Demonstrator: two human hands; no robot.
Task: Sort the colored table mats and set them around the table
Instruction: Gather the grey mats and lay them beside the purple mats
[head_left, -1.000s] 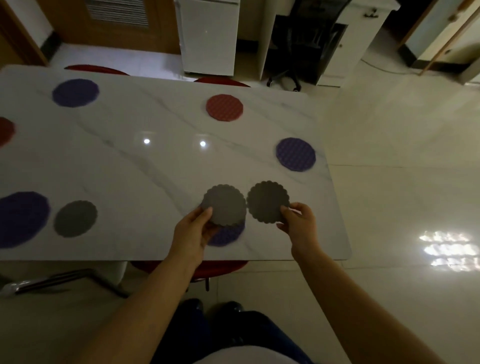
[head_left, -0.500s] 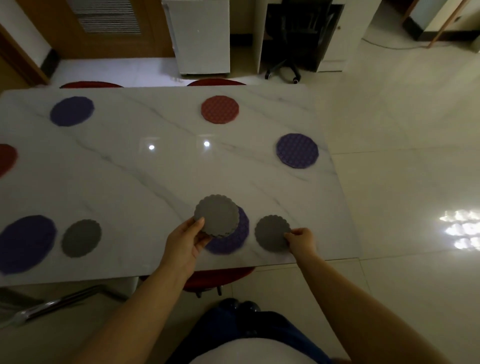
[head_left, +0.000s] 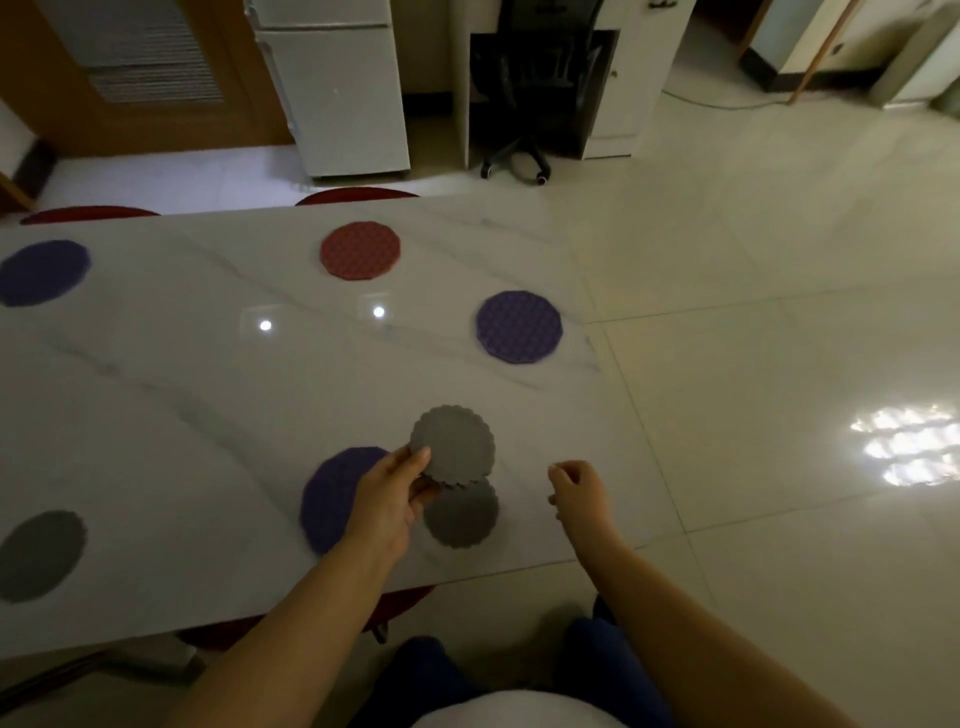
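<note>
placement done: right hand (head_left: 577, 492), now empty and slack, left one grey mat (head_left: 461, 515) on the worktop (head_left: 208, 415); left hand (head_left: 387, 501) pinches the second grey mat (head_left: 453, 446).

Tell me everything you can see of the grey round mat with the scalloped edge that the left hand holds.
The grey round mat with the scalloped edge is a thin disc of matt, rubbery-looking material. The left hand pinches its near left rim, thumb on top, holding it above the white marble table, face tilted toward the camera. A second scalloped edge shows beneath, so it may be a small stack. It overlaps in view another grey mat lying flat on the table; contact cannot be told.
</note>
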